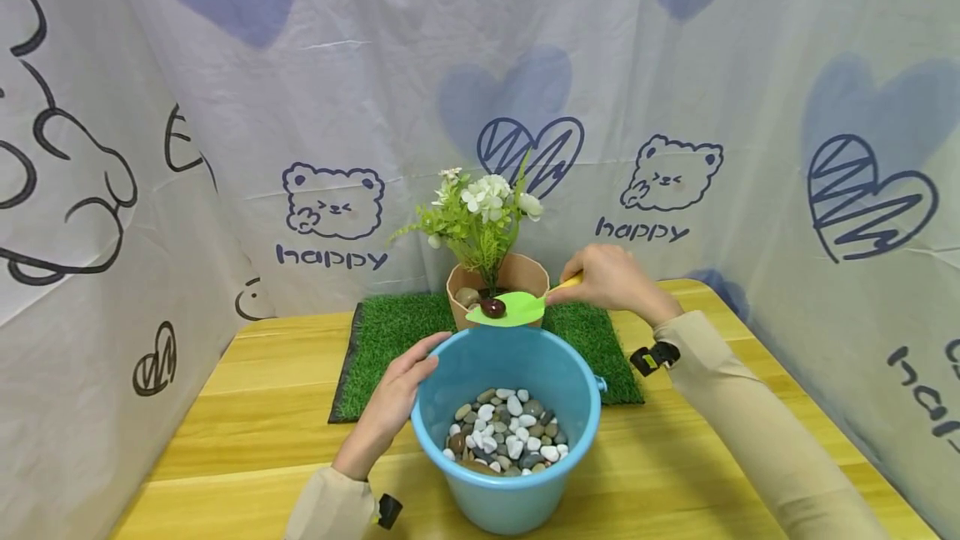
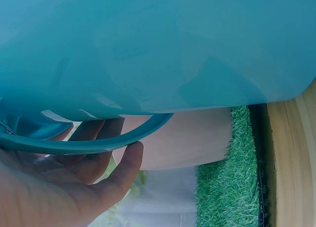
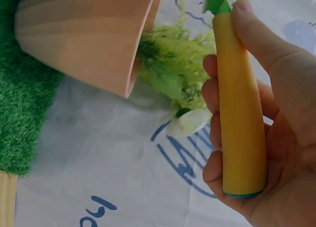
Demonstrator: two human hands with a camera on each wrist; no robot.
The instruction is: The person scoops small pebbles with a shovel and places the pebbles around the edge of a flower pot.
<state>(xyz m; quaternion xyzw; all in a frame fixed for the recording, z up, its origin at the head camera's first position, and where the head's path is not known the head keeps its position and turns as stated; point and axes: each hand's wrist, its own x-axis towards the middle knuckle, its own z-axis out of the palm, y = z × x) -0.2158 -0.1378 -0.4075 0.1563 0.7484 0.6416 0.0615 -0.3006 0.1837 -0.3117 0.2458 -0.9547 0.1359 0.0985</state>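
Note:
My right hand (image 1: 611,277) grips the yellow handle (image 3: 239,108) of a small trowel, its fingers wrapped round it and the thumb along it. A dark red pebble (image 1: 492,307) lies on the trowel's green leaf-shaped blade (image 1: 521,311), held over the bucket's far rim, in front of the flowerpot (image 1: 457,294). My left hand (image 1: 393,394) holds the blue bucket (image 1: 506,502) at its left rim. In the left wrist view, fingers of the left hand (image 2: 84,182) pass behind the bucket's curved handle (image 2: 89,146). White, grey and brown pebbles (image 1: 510,432) cover the bucket's bottom.
The flowerpot holds white flowers (image 1: 487,198) with green leaves, and a tan stone (image 1: 467,297) inside its rim. It stands on a green turf mat (image 1: 397,323) on the wooden table (image 1: 255,407). Printed curtains (image 1: 420,65) hang close behind and at both sides.

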